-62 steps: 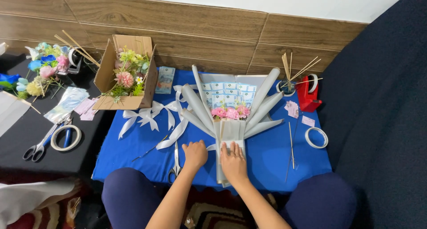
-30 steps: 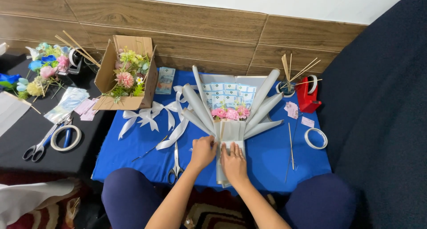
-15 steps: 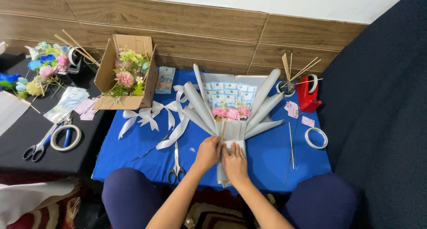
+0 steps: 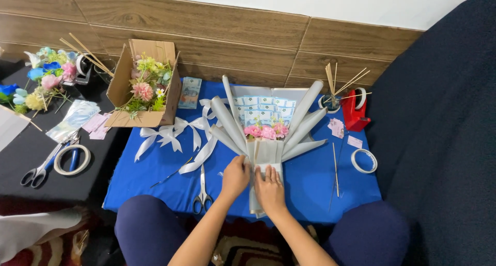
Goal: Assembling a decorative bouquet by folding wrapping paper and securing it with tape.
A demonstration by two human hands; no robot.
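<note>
- Bouquet (image 4: 266,129) lies flat, long axis running from the tabletop's near edge to its far edge, fanned grey wrap pointing at the wall.
- Left hand (image 4: 235,177) and right hand (image 4: 269,187) press the stem end, fingers (image 4: 270,174) curled loosely on the wrap.
- Blue tabletop (image 4: 305,181); scissors (image 4: 202,191) beside the left hand; wood-panelled wall (image 4: 232,33) behind.
</note>
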